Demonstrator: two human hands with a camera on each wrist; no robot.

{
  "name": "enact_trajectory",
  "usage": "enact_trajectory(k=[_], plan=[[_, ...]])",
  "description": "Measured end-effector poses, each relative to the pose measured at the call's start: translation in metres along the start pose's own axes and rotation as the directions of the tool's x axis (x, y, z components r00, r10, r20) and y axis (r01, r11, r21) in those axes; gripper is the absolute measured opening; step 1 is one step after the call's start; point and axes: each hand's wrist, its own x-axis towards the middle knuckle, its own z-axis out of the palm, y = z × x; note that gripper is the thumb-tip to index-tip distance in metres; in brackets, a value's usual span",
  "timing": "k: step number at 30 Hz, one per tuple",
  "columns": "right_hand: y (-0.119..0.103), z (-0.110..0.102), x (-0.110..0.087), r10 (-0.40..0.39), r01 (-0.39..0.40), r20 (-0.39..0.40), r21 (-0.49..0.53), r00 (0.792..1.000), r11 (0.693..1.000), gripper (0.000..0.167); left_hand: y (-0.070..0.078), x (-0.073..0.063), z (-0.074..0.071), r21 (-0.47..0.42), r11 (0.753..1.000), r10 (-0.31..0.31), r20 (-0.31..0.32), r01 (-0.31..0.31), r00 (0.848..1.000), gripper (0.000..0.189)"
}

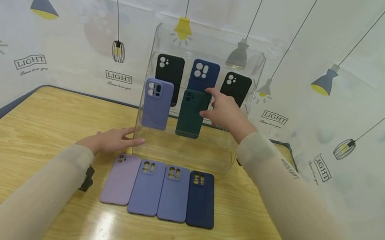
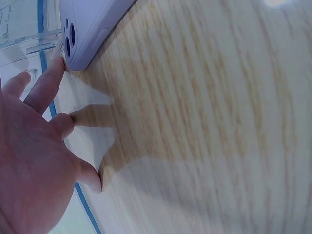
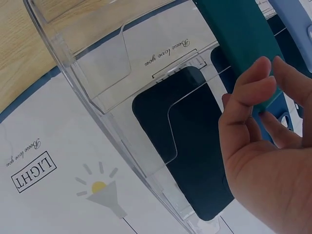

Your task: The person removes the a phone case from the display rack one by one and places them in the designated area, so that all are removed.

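Note:
A clear acrylic display stand (image 1: 190,158) holds phone cases in two tiers. My right hand (image 1: 225,110) is at the right edge of a dark green phone case (image 1: 189,115) in the lower tier. Its index finger is by the case's upper corner and its thumb lower on the edge; the other fingers are bent. Behind it stands a blue phone case (image 1: 204,74), partly covered. At the stand's lower left corner, my left hand (image 1: 110,140) rests with fingers spread, some fingertips on the table. A pinkish-lilac phone case (image 1: 121,180) lies just below it.
Also in the stand are a lavender case (image 1: 156,107) and two black cases, left (image 1: 169,69) and right (image 1: 236,85). On the wooden table (image 1: 39,145), two lavender cases (image 1: 146,191) and a navy case (image 1: 201,202) continue the row. A lamp-patterned backdrop (image 1: 91,14) stands behind.

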Motion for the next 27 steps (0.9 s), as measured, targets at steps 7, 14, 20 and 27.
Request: enact_trajectory(k=[7, 14, 20, 27], plan=[[0.000, 0.004, 0.003, 0.010, -0.010, -0.001, 0.013, 1.000, 1.000, 0.079, -0.004, 0.002, 0.001, -0.009, 1.000, 0.004, -0.007, -0.004, 1.000, 0.105], [-0.001, 0.009, 0.004, -0.004, 0.005, -0.040, 0.030, 0.999, 1.000, 0.073, -0.006, 0.003, 0.001, -0.002, 1.000, 0.009, -0.009, -0.009, 1.000, 0.109], [0.004, 0.020, 0.002, -0.060, 0.058, -0.132, -0.020, 0.989, 0.998, 0.066, -0.004, 0.002, 0.000, 0.005, 1.000, 0.020, -0.012, -0.020, 1.000, 0.106], [0.012, 0.041, 0.000, -0.139, 0.124, -0.225, -0.079, 0.964, 0.989, 0.063, -0.005, 0.003, 0.001, 0.014, 1.000, 0.020, -0.012, -0.019, 1.000, 0.106]])
